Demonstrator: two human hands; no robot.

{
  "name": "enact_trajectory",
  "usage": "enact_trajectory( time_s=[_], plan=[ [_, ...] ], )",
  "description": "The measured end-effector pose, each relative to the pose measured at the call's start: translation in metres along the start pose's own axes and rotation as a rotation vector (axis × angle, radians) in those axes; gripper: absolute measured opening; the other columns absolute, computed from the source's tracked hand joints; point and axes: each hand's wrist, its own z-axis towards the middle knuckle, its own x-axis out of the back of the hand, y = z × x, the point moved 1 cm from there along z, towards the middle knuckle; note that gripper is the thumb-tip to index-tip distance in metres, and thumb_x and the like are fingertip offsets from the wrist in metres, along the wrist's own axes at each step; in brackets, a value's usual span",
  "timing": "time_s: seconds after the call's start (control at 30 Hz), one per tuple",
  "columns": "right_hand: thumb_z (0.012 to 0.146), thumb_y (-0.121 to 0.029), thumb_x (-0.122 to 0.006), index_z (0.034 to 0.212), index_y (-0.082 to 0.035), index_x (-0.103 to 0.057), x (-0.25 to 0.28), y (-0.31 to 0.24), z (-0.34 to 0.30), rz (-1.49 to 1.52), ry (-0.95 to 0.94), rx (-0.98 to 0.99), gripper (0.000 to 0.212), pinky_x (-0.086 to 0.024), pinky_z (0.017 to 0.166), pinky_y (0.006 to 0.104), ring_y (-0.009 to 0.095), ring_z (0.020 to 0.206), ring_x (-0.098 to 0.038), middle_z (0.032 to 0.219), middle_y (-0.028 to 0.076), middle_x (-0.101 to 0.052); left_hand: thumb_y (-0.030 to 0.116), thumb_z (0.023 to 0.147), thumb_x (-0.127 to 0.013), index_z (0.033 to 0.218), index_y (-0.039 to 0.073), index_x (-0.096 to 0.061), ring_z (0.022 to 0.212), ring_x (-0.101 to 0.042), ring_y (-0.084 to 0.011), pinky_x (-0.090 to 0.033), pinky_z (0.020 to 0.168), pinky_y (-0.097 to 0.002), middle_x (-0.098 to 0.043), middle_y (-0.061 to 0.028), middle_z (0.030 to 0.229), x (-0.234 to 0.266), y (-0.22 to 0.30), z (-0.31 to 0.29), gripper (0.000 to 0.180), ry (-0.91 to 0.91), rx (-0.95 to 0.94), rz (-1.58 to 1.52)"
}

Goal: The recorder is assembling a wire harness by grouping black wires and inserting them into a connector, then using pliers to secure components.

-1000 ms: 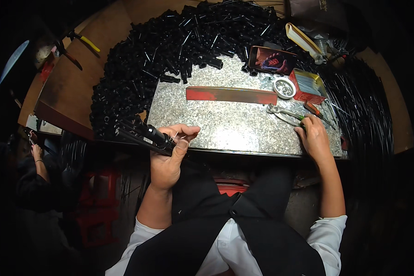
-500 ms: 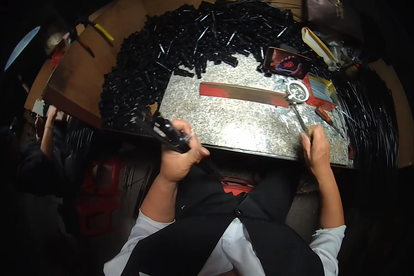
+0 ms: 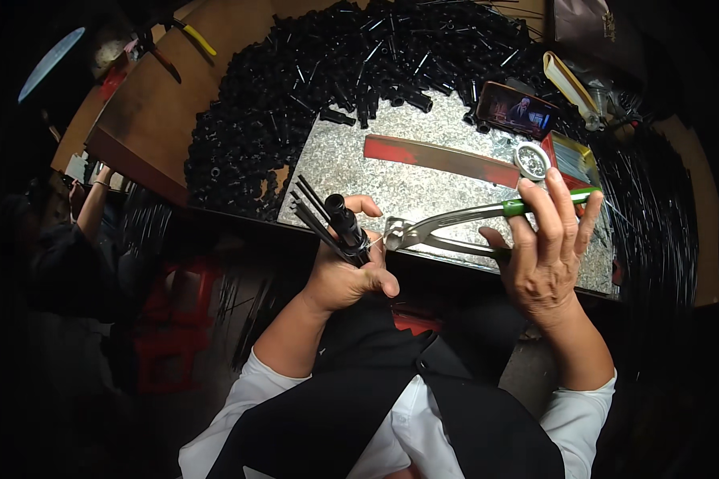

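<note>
Brown wooden panelling (image 3: pixel 156 112) fills the left, and beside it sprawls a heap of loose black tubes (image 3: pixel 248 136). At the stone tabletop's (image 3: pixel 335 172) near edge, there's the left hand (image 3: pixel 339 275), wrapped around a black tube (image 3: pixel 345 219) and slim rods (image 3: pixel 311 211): gathered, by the look of it! Thin wire (image 3: pixel 378 242) juts out rightward, seemingly untrimmed, right at the head of the pincers (image 3: pixel 397 233). Farther right, the right hand (image 3: pixel 547 263) holds their spread handles, the bundle well to its left.
</note>
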Motion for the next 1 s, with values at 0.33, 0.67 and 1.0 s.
enact_trajectory(
  time_s=[0.33, 0.67, 1.0],
  plan=[
    [0.068, -0.010, -0.069, 0.078, 0.000, -0.051, 0.001, -0.016, -0.002, 0.308, -0.221, 0.058, 0.022, -0.045, 0.075, 0.0433, 0.030, 0.088, -0.056, 0.100, 0.018, -0.054, 0.029, 0.061, -0.087, 0.107, 0.005, -0.038, 0.056, -0.044, -0.0024, -0.035, 0.049, -0.0151, -0.048, 0.0024, 0.074, -0.002, -0.003, 0.001, 0.071, 0.247, -0.139, 0.200],
    [0.056, 0.001, -0.073, 0.082, -0.001, -0.045, 0.003, -0.029, -0.014, 0.709, -0.497, -0.164, 0.038, -0.043, 0.064, 0.0399, 0.035, 0.077, -0.053, 0.093, 0.017, -0.050, 0.020, 0.063, -0.087, 0.093, 0.005, -0.050, 0.072, -0.041, -0.0070, -0.037, 0.065, -0.0208, -0.044, 0.0030, 0.082, -0.002, -0.002, 0.001, 0.050, 0.235, -0.279, 0.294],
    [0.057, -0.002, -0.071, 0.083, -0.001, -0.046, -0.002, -0.036, -0.019, 0.550, -0.364, -0.113, 0.037, -0.045, 0.067, 0.0402, 0.034, 0.078, -0.054, 0.091, 0.019, -0.051, 0.023, 0.066, -0.085, 0.089, 0.003, -0.055, 0.072, -0.045, -0.0064, -0.039, 0.063, -0.0208, -0.049, 0.0028, 0.079, -0.003, 0.002, -0.002, 0.043, 0.254, -0.165, 0.256]
  ],
)
